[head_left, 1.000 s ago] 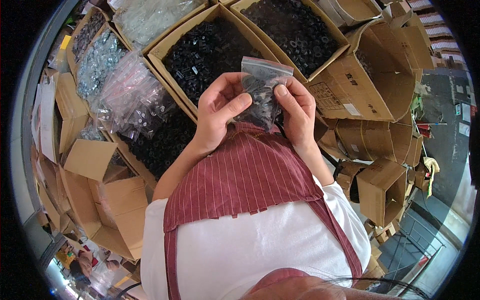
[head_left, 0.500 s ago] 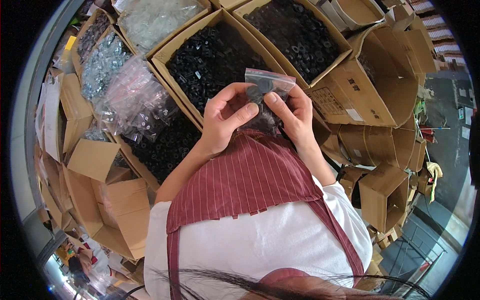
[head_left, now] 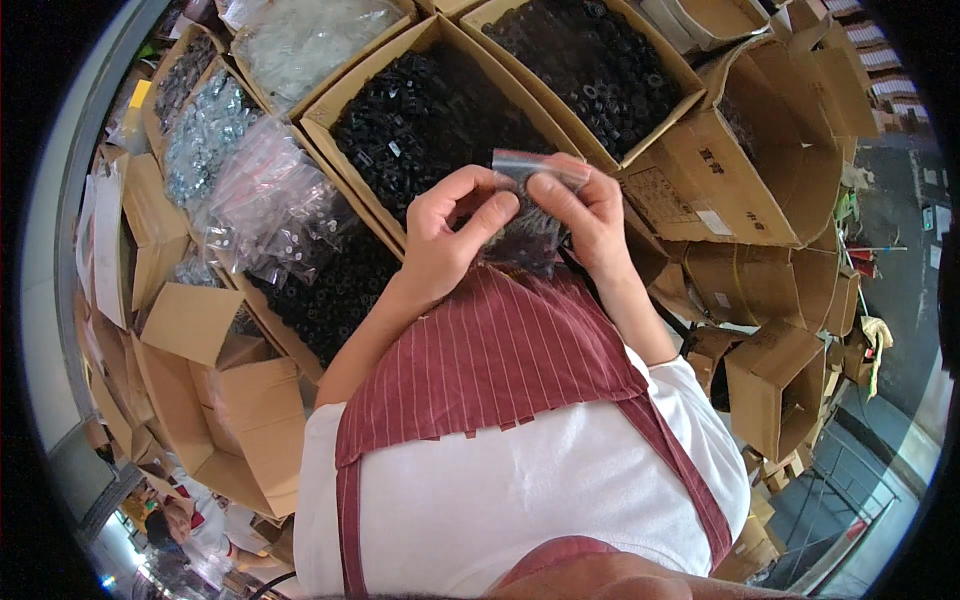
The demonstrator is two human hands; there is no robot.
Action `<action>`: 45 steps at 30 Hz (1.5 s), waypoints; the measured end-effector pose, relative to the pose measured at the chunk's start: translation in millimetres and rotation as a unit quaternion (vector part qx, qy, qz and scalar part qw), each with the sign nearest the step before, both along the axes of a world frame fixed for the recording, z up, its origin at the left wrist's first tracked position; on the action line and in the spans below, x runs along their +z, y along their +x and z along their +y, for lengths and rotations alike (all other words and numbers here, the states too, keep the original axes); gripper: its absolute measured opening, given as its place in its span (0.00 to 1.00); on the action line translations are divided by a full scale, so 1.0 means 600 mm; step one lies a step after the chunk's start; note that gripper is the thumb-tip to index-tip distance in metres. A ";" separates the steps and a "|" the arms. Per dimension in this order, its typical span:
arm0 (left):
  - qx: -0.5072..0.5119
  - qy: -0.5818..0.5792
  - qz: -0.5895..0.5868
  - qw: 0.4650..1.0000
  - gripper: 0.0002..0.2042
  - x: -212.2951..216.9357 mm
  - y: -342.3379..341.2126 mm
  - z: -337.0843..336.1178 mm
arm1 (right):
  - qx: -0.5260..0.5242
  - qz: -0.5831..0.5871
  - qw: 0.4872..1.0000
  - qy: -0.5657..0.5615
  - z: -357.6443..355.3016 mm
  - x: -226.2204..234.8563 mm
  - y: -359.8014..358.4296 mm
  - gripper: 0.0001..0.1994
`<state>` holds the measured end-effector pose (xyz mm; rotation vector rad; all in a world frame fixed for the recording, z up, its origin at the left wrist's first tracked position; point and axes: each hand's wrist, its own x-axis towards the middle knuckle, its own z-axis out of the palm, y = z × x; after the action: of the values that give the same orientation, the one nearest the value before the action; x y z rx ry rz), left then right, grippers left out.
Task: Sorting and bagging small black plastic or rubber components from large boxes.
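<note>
A small clear zip bag (head_left: 530, 240) with a red line along its top hangs between my two hands, in front of my striped apron. Dark parts show through its plastic, too blurred to name. My left hand (head_left: 450, 225) pinches the bag's left upper edge between thumb and fingers. At the right upper edge my right hand (head_left: 585, 215) grips it, the thumb pressed over the strip. Just beyond my hands is a carton of small black plastic parts (head_left: 420, 120).
Another carton of black round parts (head_left: 590, 80) stands at the far right. To the left lie filled zip bags (head_left: 275, 200) on black rings, beside silvery metal parts (head_left: 210, 130). An open cardboard box (head_left: 225, 400) sits at near left; more cartons (head_left: 730, 160) crowd the right. Another person (head_left: 190, 530) is at lower left.
The dark round pieces at the bag's mouth no longer show there; the bag's lower part looks fuller. My right thumb has shifted onto the strip, and both hands stay close together.
</note>
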<state>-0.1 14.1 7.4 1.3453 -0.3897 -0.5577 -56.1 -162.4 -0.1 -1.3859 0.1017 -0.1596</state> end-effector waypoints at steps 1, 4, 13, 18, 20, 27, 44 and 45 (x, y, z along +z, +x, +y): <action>-0.005 0.000 0.002 1.000 0.07 0.004 0.002 -0.001 | -0.029 -0.011 0.999 0.034 -0.001 -0.004 0.001 0.13; 0.018 0.024 0.006 1.000 0.11 0.014 0.012 0.005 | -0.089 0.057 0.976 0.190 -0.027 0.006 0.003 0.15; 0.280 0.051 0.030 0.958 0.13 -0.063 0.057 0.169 | -0.225 0.022 0.956 0.187 -0.157 -0.024 -0.071 0.18; 0.343 0.109 0.063 0.931 0.14 -0.090 0.039 0.269 | -0.297 0.121 0.936 0.148 -0.207 -0.058 -0.116 0.16; 0.338 0.148 0.065 0.927 0.15 -0.109 0.032 0.295 | -0.292 0.108 0.943 0.116 -0.209 -0.063 -0.119 0.15; 0.222 0.376 -0.125 0.891 0.17 -0.165 0.010 0.290 | -0.261 -0.014 0.961 0.087 -0.143 -0.059 -0.018 0.08; 0.338 0.519 -0.378 0.688 0.20 -0.124 0.075 0.316 | 0.349 -0.083 0.816 -0.453 0.070 -0.126 0.143 0.25; 0.347 0.518 -0.394 0.675 0.20 -0.129 0.081 0.317 | 0.354 -0.067 0.831 -0.425 0.071 -0.118 0.143 0.25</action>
<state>48.5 204.4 -69.9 2.6674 -0.1796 0.6472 29.5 -120.1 -71.0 -2.1990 -0.6836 0.3722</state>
